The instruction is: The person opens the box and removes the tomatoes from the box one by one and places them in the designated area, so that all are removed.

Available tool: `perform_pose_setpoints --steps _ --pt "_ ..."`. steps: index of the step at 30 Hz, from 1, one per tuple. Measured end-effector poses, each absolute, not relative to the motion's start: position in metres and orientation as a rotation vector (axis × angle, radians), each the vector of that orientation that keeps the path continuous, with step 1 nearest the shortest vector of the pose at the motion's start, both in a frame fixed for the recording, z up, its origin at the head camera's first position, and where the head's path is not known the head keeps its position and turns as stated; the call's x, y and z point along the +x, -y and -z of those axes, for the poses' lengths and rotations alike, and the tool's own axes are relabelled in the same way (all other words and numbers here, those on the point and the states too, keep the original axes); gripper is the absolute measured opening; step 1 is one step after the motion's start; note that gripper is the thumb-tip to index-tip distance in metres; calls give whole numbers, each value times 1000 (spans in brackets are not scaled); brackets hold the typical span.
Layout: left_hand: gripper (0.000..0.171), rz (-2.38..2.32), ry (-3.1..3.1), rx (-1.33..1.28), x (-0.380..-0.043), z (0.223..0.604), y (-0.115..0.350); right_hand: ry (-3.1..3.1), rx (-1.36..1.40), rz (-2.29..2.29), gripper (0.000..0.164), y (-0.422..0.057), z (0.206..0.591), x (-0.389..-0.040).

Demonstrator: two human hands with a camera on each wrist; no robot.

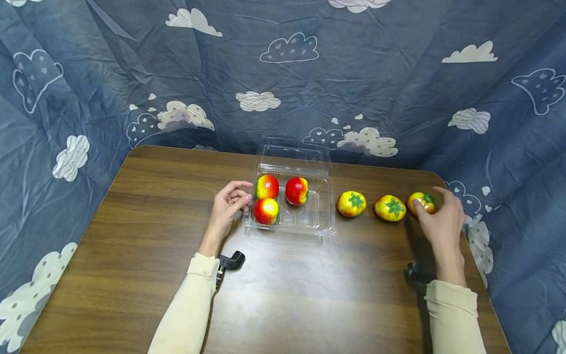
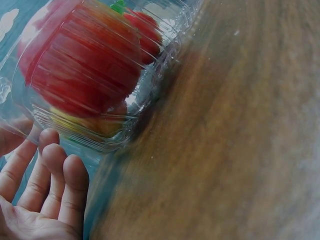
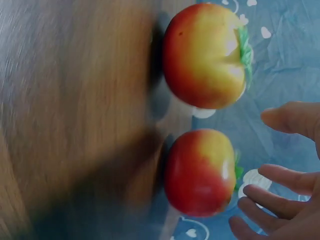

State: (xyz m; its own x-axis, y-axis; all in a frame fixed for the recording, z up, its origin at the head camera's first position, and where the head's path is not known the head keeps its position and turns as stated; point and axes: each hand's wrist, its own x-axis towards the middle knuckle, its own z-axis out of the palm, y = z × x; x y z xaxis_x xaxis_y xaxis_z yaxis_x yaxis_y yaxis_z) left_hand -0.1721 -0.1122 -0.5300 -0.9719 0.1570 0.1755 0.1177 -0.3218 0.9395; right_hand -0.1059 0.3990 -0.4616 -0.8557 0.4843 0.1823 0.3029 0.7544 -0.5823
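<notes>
A clear plastic clamshell box [image 1: 305, 223] sits with its lid [image 1: 294, 152] raised at the back. Inside are three red-and-yellow fruits [image 1: 267, 187], two at the left and one beside them. My left hand [image 1: 227, 204] is at the box's left edge, fingertips right at the rim, fingers loosely extended. To the box's right stand three tomato-like fruits with green leafy tops, in a row: one near the box [image 1: 351, 203], one in the middle [image 1: 390, 208], and the rightmost fruit [image 1: 423, 201]. Over the rightmost one is my right hand [image 1: 444, 221], thumb and fingers spread apart.
The brown wooden table [image 1: 287, 295] has its back edge just behind the box and its right edge close to my right hand. A blue curtain [image 1: 353, 88] with clouds hangs behind. Both wrists carry a black camera [image 1: 234, 259].
</notes>
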Motion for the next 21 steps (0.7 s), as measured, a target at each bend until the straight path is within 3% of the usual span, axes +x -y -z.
perform_pose_setpoints --steps 21 --pt "31 -2504 -1810 362 -172 531 112 2534 -289 -847 56 -326 442 -121"
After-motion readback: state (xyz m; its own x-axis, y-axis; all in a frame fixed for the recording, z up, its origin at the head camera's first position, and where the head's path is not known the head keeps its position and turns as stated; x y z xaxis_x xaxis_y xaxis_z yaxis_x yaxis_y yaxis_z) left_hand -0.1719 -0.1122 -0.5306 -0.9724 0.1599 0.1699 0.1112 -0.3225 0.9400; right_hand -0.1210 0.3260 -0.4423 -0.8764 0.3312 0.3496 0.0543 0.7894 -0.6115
